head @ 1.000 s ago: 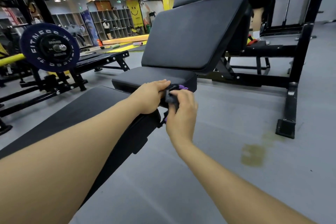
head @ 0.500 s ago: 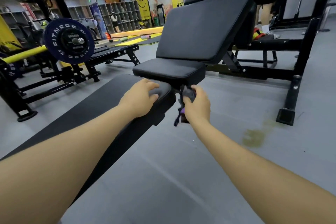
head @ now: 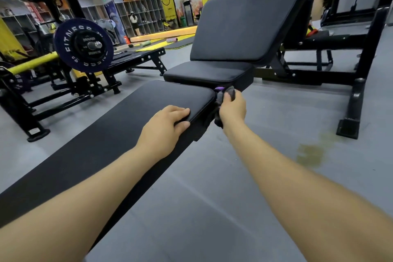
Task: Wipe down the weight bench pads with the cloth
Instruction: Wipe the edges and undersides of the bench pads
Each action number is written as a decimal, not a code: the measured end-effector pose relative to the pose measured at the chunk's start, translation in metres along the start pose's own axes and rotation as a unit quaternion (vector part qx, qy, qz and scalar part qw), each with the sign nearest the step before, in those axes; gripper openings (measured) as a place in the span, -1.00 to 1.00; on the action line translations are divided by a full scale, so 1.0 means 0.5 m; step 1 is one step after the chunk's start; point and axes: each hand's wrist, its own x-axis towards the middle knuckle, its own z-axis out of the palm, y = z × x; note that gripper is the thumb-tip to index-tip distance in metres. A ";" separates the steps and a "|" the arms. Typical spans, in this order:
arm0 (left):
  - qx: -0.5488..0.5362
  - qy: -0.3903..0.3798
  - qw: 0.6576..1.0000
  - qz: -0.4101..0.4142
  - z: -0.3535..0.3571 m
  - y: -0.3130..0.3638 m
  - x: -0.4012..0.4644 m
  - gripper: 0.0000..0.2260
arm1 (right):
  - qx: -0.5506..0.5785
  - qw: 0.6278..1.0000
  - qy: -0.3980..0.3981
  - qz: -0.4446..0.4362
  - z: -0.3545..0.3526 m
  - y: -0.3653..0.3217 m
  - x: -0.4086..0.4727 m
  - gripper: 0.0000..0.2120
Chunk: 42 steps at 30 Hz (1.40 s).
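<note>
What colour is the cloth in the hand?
The cloth is dark grey with a purple bit, seen from the head camera.

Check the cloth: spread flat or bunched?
Bunched. The cloth is wadded in the right hand beside the flat pad's end, not spread on it.

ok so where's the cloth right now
In the head view the cloth is bunched in the right hand, just off the far right corner of the flat bench pad.
</note>
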 end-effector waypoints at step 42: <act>0.038 0.059 0.996 -0.055 -0.068 -0.064 -0.252 -0.71 | -0.067 0.961 -0.038 -0.264 0.050 0.062 -0.332 -0.87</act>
